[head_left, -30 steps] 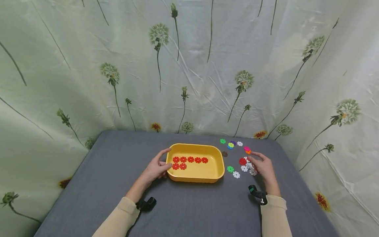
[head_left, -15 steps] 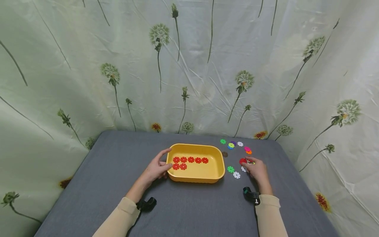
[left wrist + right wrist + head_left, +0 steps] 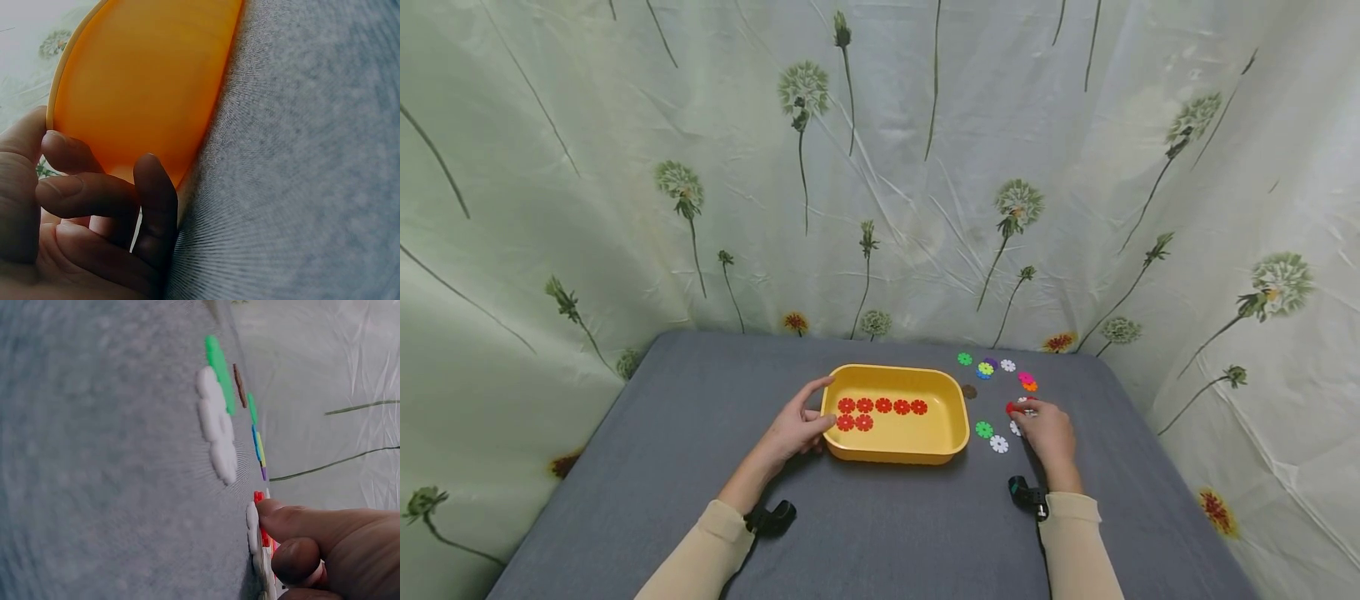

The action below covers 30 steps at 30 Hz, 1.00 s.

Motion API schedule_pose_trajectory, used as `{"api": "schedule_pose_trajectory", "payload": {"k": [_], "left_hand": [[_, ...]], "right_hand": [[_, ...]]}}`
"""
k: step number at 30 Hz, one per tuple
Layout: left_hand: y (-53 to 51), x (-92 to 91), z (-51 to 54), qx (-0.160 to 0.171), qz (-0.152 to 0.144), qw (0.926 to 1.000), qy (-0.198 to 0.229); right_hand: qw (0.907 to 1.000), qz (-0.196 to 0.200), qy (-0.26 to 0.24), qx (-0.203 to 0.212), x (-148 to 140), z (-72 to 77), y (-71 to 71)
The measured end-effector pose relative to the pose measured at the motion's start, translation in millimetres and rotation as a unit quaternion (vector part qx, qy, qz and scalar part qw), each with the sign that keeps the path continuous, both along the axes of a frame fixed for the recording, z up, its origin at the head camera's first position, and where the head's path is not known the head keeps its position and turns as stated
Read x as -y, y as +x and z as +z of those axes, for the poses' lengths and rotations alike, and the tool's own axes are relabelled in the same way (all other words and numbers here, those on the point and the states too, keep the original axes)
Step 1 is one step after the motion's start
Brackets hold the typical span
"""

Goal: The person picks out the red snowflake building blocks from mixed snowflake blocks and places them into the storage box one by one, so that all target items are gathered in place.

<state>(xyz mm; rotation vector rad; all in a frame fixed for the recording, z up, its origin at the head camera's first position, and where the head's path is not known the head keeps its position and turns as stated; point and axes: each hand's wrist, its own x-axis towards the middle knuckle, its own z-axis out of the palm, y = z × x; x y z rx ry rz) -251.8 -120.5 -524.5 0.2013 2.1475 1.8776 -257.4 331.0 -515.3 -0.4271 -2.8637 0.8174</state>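
Observation:
A yellow plastic tray (image 3: 895,457) stands on the cloth, with several red flower-shaped discs (image 3: 883,406) lying flat in two rows inside. My left hand (image 3: 795,425) holds its left end; the left wrist view shows bent fingers (image 3: 87,195) against the orange-looking outer wall (image 3: 150,81). Right of the tray, my right hand (image 3: 1049,429) pinches a red flower disc (image 3: 1011,408) among white discs. In the right wrist view the thumb (image 3: 294,519) is against that red disc (image 3: 259,497), partly hiding it. A white disc (image 3: 252,526) lies beside it.
Green (image 3: 984,429) and white (image 3: 998,443) discs lie between tray and right hand. A brown disc (image 3: 969,391) is by the tray's right edge. Farther back are yellow (image 3: 986,367), pink (image 3: 1026,378) and orange (image 3: 1030,386) discs. A flowered curtain (image 3: 910,208) hangs behind the table.
My right hand has moved left and closed in on the red disc, covering most of the white discs beside it. The left hand and the tray have stayed put.

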Motion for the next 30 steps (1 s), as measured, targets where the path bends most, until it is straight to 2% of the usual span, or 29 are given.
{"api": "schedule_pose_trajectory", "payload": {"k": [12,17,23,27,30], "left_hand": [[-0.1,-1.3,-2.4,-0.003,0.003,1.0000,0.003],[-0.9,-1.3,-3.1,-0.002,0.001,1.0000,0.007],[-1.3,-1.1,-3.8,-0.003,-0.002,1.0000,0.008],[-1.6,-0.5,-4.6,-0.004,-0.001,1.0000,0.006],[-2.1,-0.5,-5.1,-0.007,-0.001,1.0000,0.003]], "right_hand": [[0.9993,-0.022,0.023,0.022,4.7,2.6,2.8],[0.9971,-0.002,0.075,0.015,6.4,3.1,2.0],[0.9913,0.014,0.127,-0.032,6.8,2.1,1.0],[0.9880,-0.001,0.129,-0.085,6.1,2.0,0.3],[0.9862,-0.023,0.106,-0.125,5.3,2.4,-0.6]]}}
